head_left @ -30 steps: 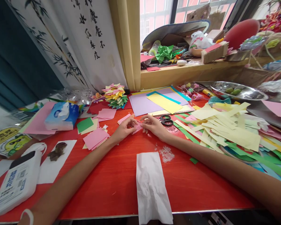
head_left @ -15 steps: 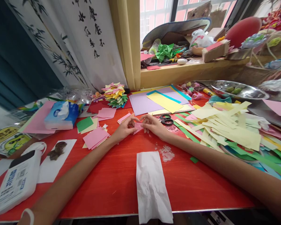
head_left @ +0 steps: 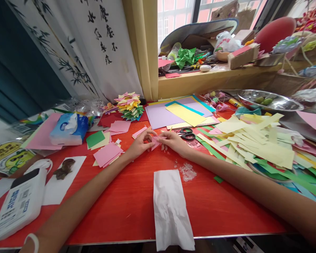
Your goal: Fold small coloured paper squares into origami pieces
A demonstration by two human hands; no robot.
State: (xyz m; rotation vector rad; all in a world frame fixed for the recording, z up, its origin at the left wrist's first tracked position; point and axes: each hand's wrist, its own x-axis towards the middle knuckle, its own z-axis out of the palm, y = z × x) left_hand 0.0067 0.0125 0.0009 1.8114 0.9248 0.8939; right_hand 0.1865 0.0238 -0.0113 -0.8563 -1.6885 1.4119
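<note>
Between my two hands, over the middle of the red table (head_left: 116,207), is a small folded piece of pink paper (head_left: 156,142). My left hand (head_left: 143,143) pinches its left side between thumb and fingers. On its right side my right hand (head_left: 173,141) grips it the same way. Fingers cover part of the paper's edges. Black-handled scissors (head_left: 187,135) lie just right of my right hand. Pink paper squares (head_left: 108,154) are stacked left of my left hand. Nearer me lies a crumpled white tissue (head_left: 171,211), with small clear bits (head_left: 188,172) beside it.
A layered coloured-paper ornament (head_left: 130,107) stands at the back. Purple and yellow sheets (head_left: 160,117) lie beyond my hands. Many cut paper strips (head_left: 252,140) are heaped at right, below a metal bowl (head_left: 270,101). A blue tissue pack (head_left: 68,130) and white wipes pack (head_left: 21,203) sit left.
The fingers of both hands have shifted slightly around the pink paper, and my right fingers have lifted a little. The paper's angle has changed slightly. Other things stay where they were.
</note>
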